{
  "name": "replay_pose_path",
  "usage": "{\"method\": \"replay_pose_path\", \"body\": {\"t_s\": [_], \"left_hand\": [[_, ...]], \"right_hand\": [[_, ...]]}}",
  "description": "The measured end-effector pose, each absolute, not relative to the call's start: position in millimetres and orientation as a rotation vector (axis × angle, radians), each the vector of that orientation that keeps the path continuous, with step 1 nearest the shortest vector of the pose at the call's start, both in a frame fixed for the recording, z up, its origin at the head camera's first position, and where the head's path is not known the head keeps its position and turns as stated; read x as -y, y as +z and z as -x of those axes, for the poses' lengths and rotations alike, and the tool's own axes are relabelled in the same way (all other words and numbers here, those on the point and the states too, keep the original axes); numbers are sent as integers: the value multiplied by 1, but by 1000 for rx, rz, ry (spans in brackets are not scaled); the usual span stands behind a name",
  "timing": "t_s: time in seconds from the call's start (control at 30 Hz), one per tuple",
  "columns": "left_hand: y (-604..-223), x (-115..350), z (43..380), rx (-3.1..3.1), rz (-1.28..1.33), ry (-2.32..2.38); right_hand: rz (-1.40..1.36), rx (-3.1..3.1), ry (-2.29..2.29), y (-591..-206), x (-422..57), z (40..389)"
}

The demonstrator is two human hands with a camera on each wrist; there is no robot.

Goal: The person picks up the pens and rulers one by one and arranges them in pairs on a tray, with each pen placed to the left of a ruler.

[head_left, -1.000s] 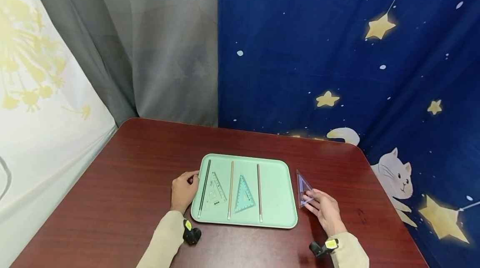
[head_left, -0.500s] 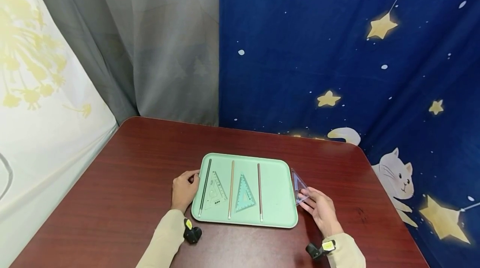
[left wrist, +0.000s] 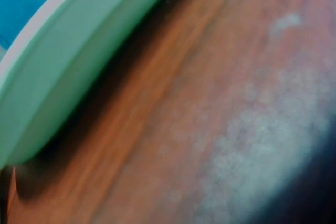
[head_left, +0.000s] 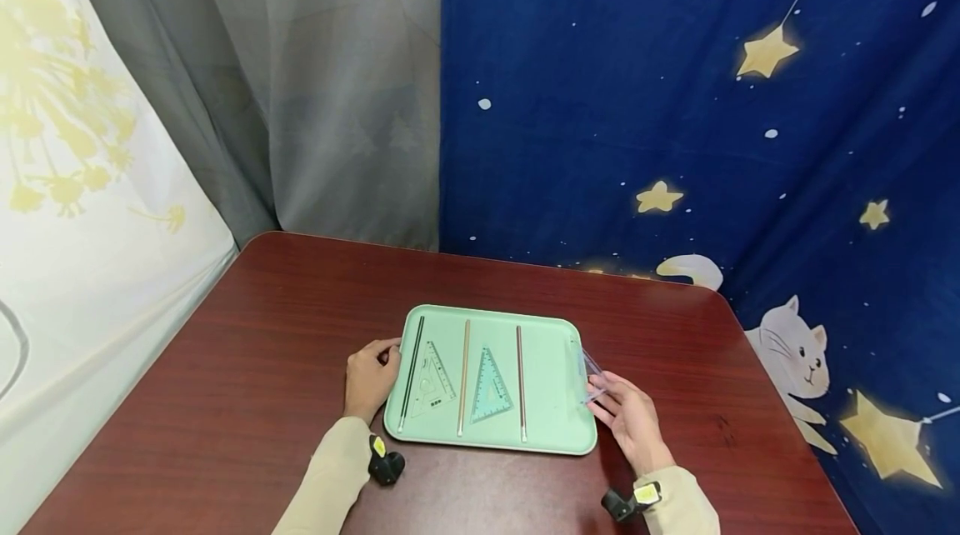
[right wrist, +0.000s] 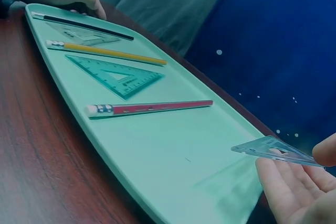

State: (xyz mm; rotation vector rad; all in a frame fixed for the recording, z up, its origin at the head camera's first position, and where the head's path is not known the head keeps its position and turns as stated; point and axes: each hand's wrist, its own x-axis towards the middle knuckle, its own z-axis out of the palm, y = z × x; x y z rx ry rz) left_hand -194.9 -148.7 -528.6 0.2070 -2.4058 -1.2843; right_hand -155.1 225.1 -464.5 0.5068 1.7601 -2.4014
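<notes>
A light green tray [head_left: 555, 385] lies on the table, my left hand [head_left: 369, 377] holding its left rim with curled fingers. My right hand [head_left: 630, 418] pinches a transparent purple set square [right wrist: 275, 149] between thumb and fingers, just over the tray's right rim. The set square is tilted, and its shadow falls on the tray. In the tray, from left to right, lie a black pencil [head_left: 411, 372], a clear set square [head_left: 435, 381], a yellow pencil [head_left: 464, 377], a teal set square [right wrist: 118, 75] and a red pencil [right wrist: 157, 107]. The left wrist view has only the tray's side and tabletop.
The dark red wooden table [head_left: 300, 310] extends around the tray on all sides. Behind it hang a grey curtain [head_left: 352, 102] and a blue curtain with stars [head_left: 570, 102]. A white cloth [head_left: 90, 310] hangs at the left.
My right hand has moved left with the purple set square, from beside the tray to over its right rim. The set square has tilted flatter. My left hand stays at the left rim.
</notes>
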Motion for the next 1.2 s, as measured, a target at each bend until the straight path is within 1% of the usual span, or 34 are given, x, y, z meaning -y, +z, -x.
{"method": "replay_pose_path", "body": {"t_s": [0.3, 0.7, 1.2], "left_hand": [[-530, 149, 196, 2387, -193, -1264], [-532, 150, 196, 2363, -150, -1247], [-533, 150, 197, 2365, -147, -1248]], "right_hand": [[-470, -1749, -2431, -471, -214, 153], [-490, -1795, -2388, -481, -196, 151], [-487, -1825, -2373, -483, -186, 147]]}}
